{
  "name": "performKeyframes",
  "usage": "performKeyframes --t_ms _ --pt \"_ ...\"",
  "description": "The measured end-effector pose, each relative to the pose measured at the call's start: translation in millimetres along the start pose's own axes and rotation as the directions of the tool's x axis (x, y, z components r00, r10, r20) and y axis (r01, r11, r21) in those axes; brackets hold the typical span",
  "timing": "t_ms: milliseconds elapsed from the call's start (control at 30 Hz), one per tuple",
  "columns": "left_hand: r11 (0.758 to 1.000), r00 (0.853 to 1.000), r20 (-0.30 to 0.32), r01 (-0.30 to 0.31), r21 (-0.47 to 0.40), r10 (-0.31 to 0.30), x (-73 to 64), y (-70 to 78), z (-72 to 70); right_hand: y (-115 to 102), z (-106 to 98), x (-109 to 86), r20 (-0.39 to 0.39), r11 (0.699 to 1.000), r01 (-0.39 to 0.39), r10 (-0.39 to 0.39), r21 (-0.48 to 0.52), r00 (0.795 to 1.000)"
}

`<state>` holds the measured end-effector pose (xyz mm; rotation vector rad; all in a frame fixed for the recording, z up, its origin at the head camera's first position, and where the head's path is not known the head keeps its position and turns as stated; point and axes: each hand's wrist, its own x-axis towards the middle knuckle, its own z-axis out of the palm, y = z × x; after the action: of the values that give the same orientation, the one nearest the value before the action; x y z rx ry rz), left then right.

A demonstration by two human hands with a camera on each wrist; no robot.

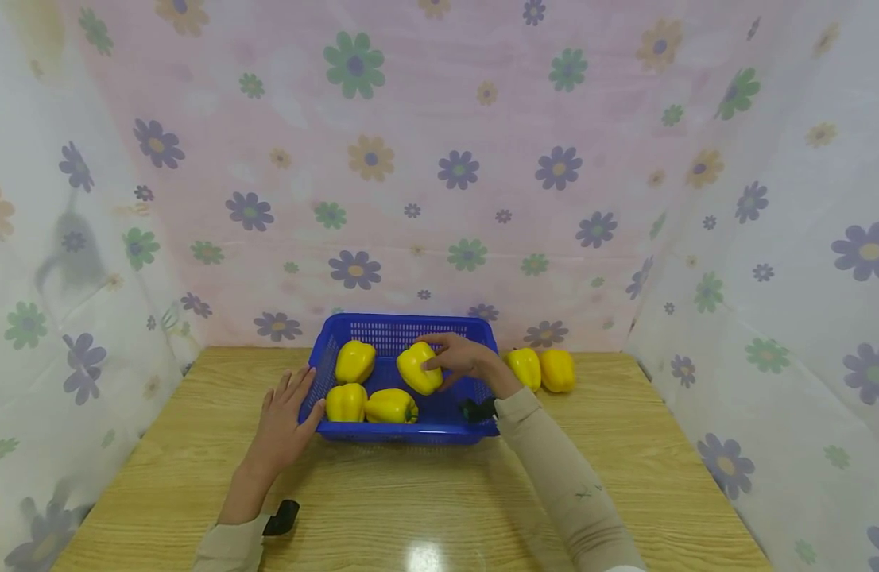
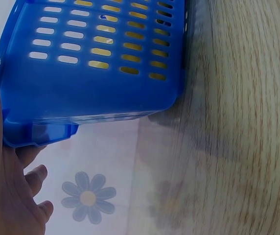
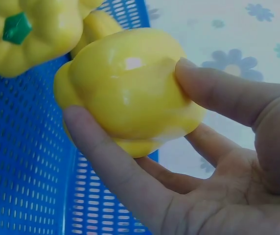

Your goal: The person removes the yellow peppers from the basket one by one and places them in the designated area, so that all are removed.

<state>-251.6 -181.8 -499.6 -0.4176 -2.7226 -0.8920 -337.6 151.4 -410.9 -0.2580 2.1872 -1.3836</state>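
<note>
Probably for steadiness, the loose-fingered left hand (image 1: 282,415) touches the basket (image 1: 439,431) at nine o'clock; the right hand (image 1: 465,356) grips a pepper (image 1: 416,369).

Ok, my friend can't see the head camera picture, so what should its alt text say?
A right hand holds a yellow bell pepper over a blue basket containing three others, while the left hand touches the basket's left side. Two more peppers sit to its right on a wooden table, before a flower-patterned sheet.
</note>
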Motion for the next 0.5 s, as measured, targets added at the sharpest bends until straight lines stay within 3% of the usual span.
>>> performKeyframes --t_ms 233,500 --pt "0.999 1.0 0.015 0.002 0.037 -0.003 0.5 0.7 -2.1 -3 4 -18.7 -0.001 0.996 0.08 -0.08 0.037 0.997" --pt "0.999 1.0 -0.003 -0.016 0.051 0.016 -0.3 -0.2 -1.5 5 8 -41.6 -0.031 0.973 0.204 -0.202 0.105 0.979"
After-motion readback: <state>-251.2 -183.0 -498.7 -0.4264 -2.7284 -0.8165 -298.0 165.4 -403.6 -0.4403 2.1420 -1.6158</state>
